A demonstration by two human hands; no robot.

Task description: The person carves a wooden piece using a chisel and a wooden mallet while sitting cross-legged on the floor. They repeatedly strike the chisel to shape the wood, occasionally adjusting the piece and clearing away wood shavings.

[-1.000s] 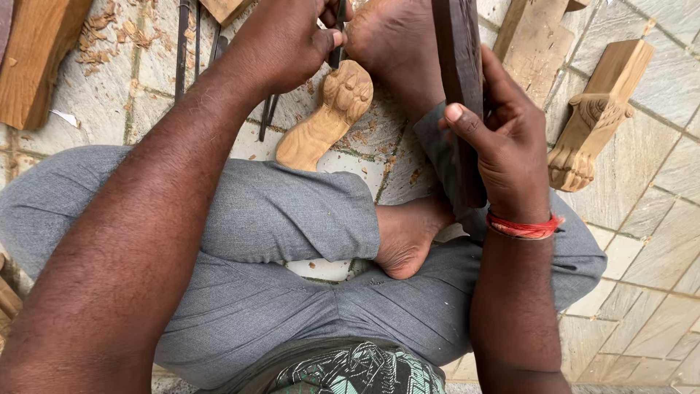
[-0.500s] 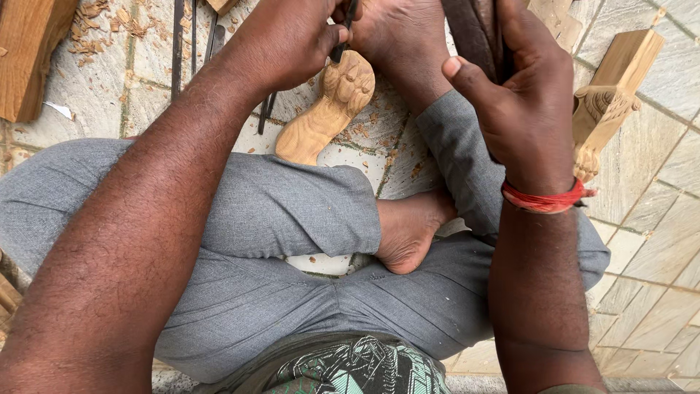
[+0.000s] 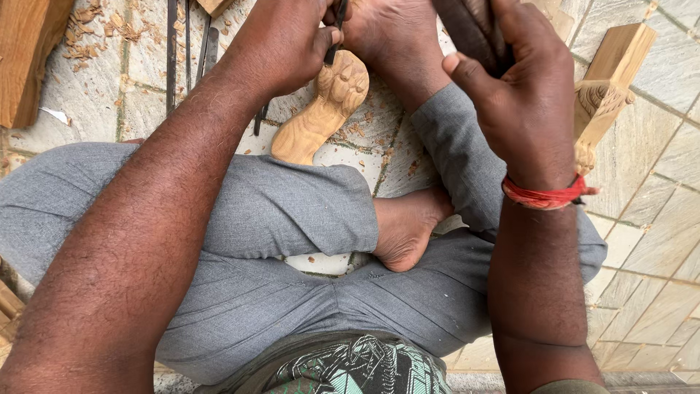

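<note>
Carved wooden piece held under a foot on the stone floor, worked with chisel and mallet.

At far left, a wood block point(image 3: 29, 58) and shavings are seen. The left hand point(image 3: 281, 47) is closed around a thin chisel point(image 3: 337, 33) set on the carved wooden piece point(image 3: 321, 109). Since a second ago, the right hand point(image 3: 521, 87), clenched on a dark mallet point(image 3: 474, 29), has been raised higher; a strike seems prepared. A second carving point(image 3: 601, 95) lies far right.

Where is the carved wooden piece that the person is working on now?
In the head view, the carved wooden piece lies top centre on the stone floor, under the left hand and its chisel, beside the foot.
</note>
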